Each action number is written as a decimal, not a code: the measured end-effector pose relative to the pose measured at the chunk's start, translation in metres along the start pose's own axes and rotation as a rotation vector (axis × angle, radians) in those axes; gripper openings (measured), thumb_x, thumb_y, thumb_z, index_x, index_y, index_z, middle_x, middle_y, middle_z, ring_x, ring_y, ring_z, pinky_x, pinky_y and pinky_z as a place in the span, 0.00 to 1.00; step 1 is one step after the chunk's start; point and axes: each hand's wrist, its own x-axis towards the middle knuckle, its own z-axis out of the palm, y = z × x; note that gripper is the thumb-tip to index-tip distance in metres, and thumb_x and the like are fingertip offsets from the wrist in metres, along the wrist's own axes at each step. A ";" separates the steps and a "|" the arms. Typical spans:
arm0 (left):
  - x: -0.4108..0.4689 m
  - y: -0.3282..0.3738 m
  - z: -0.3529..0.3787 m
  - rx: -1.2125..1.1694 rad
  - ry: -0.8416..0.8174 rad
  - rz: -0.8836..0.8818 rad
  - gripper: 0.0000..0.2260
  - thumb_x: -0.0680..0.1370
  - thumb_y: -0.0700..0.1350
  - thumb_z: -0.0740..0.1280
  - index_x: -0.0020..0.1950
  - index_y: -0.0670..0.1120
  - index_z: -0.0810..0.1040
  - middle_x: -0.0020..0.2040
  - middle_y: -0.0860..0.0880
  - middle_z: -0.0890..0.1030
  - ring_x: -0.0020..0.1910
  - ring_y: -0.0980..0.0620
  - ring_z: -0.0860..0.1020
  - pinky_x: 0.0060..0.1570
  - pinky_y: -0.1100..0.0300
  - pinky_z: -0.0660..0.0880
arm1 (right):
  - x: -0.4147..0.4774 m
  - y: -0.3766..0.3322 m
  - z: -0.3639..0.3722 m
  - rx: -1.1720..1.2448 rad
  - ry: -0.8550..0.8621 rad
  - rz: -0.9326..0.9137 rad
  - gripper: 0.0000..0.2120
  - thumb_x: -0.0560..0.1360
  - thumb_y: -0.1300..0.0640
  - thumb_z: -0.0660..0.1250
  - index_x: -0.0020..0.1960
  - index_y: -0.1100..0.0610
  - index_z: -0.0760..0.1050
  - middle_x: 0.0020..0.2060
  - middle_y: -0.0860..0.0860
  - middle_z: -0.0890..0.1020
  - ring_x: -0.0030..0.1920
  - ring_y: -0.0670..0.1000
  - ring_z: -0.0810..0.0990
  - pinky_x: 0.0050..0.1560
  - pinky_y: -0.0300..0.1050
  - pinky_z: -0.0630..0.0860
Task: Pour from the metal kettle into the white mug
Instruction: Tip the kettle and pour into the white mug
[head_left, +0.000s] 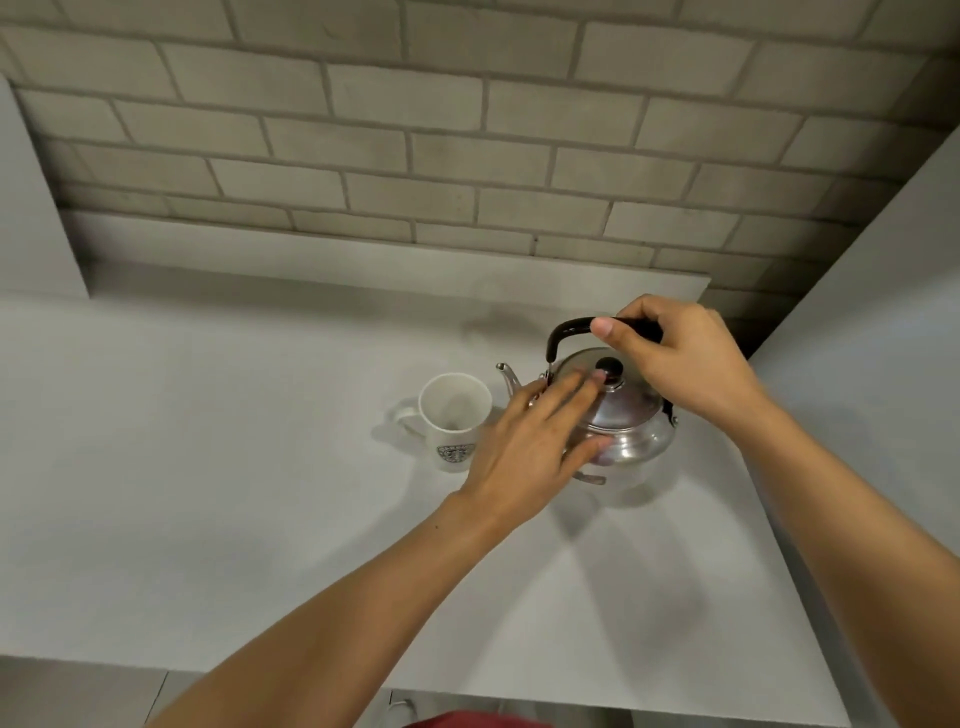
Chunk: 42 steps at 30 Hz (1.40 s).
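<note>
A shiny metal kettle (634, 421) with a black handle and black lid knob stands on the grey counter (208, 467), its spout toward the left. My right hand (680, 358) is closed around the black handle on top. My left hand (535, 441) lies flat on the kettle's lid and left side, fingers spread, fingertips near the knob. The white mug (454, 418) with a dark round logo stands upright just left of the spout, handle to the left. Its inside looks empty.
A grey brick wall (467, 130) runs behind the counter. A pale panel (883, 312) rises at the right, another (31, 208) at the left. The counter's front edge crosses the bottom of the view.
</note>
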 end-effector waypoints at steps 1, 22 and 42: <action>-0.002 0.001 0.000 -0.032 0.011 -0.016 0.30 0.83 0.60 0.64 0.82 0.50 0.63 0.80 0.52 0.68 0.74 0.44 0.70 0.69 0.49 0.73 | 0.000 -0.002 -0.001 -0.002 -0.004 -0.001 0.18 0.77 0.35 0.69 0.46 0.49 0.83 0.34 0.45 0.83 0.37 0.46 0.81 0.37 0.44 0.74; -0.009 0.009 -0.008 -0.313 0.184 -0.191 0.25 0.82 0.54 0.67 0.76 0.43 0.72 0.75 0.46 0.73 0.71 0.43 0.72 0.71 0.56 0.67 | 0.034 -0.075 -0.008 -0.291 -0.198 -0.260 0.19 0.76 0.35 0.70 0.48 0.50 0.86 0.33 0.41 0.82 0.38 0.41 0.79 0.36 0.42 0.71; -0.002 0.025 -0.003 -0.592 0.225 -0.280 0.26 0.82 0.58 0.66 0.78 0.48 0.70 0.75 0.50 0.72 0.73 0.48 0.71 0.71 0.51 0.71 | 0.042 -0.107 -0.020 -0.459 -0.281 -0.340 0.22 0.74 0.33 0.70 0.48 0.52 0.87 0.31 0.45 0.82 0.37 0.50 0.80 0.35 0.42 0.73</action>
